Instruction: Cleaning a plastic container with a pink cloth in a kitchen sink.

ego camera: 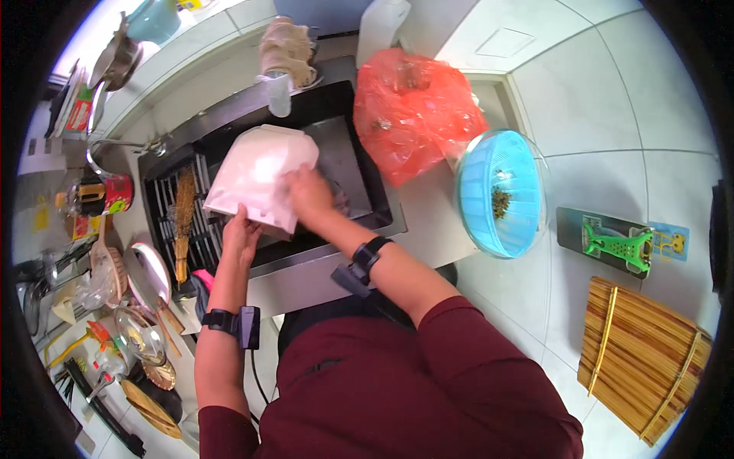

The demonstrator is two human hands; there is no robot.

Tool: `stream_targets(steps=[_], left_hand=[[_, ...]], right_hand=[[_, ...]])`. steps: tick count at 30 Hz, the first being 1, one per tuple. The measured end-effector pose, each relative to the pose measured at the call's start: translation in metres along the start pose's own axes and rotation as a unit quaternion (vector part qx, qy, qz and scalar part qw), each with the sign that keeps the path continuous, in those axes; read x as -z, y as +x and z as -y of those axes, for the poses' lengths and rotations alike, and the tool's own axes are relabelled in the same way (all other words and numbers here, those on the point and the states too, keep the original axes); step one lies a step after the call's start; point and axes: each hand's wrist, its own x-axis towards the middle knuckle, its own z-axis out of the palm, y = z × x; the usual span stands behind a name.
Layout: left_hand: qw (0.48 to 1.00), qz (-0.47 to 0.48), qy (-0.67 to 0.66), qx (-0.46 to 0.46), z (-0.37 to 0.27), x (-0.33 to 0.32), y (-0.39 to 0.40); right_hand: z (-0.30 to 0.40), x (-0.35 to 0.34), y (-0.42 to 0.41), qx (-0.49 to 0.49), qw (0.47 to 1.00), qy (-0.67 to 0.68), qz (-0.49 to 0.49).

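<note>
A pale pinkish-white plastic container or cover point(258, 166) is tilted over the black sink point(378, 201). My left hand point(241, 235) grips its near edge, thumb on the outer face and fingers partly hidden beneath. Blurred by motion, my right hand point(309, 195) lies against the right side of that same face with its fingers bent. Whether anything is in those fingers cannot be made out. Below the plastic piece, part of the sink floor shows dark and wet-looking.
Left in the sink, a straw whisk brush point(183, 224) lies on a black rack point(200, 172) near the curved faucet point(94, 132). To the right are a red plastic bag point(416, 109) and a blue strainer basket point(516, 166) holding dark bits. A green peeler point(616, 246) hangs on the wall.
</note>
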Motion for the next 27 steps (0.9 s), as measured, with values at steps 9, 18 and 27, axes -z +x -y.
stream_targets(steps=[9,18,27], left_hand=[[0.995,-0.077,-0.050,-0.025,-0.042,-0.037,-0.011],[0.975,0.011,-0.222,0.000,-0.049,-0.041,-0.008],[0.993,0.066,-0.039,-0.091,-0.045,-0.050,-0.036]], right_hand=[[-0.010,0.066,0.029,-0.064,0.996,0.012,0.056],[0.062,0.065,0.004,0.015,0.990,0.125,0.063],[0.076,0.037,0.021,0.007,0.988,0.157,-0.001]])
